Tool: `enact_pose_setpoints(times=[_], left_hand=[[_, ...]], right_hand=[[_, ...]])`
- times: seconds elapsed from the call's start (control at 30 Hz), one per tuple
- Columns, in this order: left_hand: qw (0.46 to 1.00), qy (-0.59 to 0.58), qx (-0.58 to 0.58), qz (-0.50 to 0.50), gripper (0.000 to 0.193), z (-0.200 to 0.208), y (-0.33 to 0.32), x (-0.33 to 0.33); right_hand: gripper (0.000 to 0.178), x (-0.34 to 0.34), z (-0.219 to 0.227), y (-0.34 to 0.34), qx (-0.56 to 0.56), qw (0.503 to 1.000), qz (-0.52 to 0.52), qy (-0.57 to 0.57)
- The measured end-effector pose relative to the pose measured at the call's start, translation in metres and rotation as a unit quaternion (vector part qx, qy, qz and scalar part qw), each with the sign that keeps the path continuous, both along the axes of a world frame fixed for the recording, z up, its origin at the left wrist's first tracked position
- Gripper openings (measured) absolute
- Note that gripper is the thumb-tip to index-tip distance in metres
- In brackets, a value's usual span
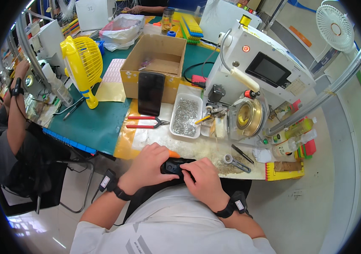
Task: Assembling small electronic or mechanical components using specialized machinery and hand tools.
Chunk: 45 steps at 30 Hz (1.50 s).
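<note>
Close to my waist, at the table's front edge, I hold a small black device (172,166) with round marks like buttons on its face. My left hand (146,166) grips its left end, the thumb lying along the near side. At the right end my right hand (204,180) closes on it, with fingertips on its top. Just beyond my left fingers an orange thing (173,154) shows in part. Farther in lie red-handled cutters (146,122) and a white tray (173,128) of small clear or metallic pieces.
A black phone (151,93) leans on an open cardboard box (130,82). A white machine with a screen (268,67) stands at right, near a pen (242,153) and a grey tool with a ring (237,163). A yellow fan (83,63) stands at left; another person (13,135) sits beyond.
</note>
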<state>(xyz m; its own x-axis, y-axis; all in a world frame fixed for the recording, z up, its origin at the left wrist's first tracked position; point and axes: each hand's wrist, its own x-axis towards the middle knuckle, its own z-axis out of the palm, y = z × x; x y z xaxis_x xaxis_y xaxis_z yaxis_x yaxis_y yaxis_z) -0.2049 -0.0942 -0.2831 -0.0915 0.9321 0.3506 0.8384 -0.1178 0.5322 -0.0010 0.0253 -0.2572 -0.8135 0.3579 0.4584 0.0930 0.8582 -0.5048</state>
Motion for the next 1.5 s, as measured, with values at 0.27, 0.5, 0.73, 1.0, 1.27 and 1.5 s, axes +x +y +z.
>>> enact_pose_setpoints(times=[0.27,0.5,0.73,1.0,1.27,1.5], left_hand=[[1.0,0.002,0.018,-0.002,0.063,-0.001,0.0,0.003],[1.0,0.012,0.023,0.0,0.065,-0.005,0.0,0.004],[1.0,0.006,0.026,0.0,0.058,-0.004,0.0,0.005],[0.999,0.01,0.027,-0.022,0.057,-0.002,-0.001,0.003],[0.999,0.004,0.03,-0.032,0.06,-0.003,0.0,0.002],[0.999,0.007,0.024,-0.029,0.061,-0.003,-0.001,0.002]], right_hand=[[0.028,0.009,0.003,-0.001,-0.028,0.997,-0.072,-0.001],[0.03,0.013,-0.004,0.0,-0.042,0.995,-0.074,-0.047],[0.038,0.012,0.004,-0.001,-0.067,0.992,-0.105,-0.038],[0.035,0.011,-0.003,0.002,0.013,0.997,-0.054,-0.047],[0.021,0.01,0.004,0.004,-0.037,0.995,-0.045,-0.077],[0.02,0.013,0.006,0.008,-0.058,0.994,-0.037,-0.086]])
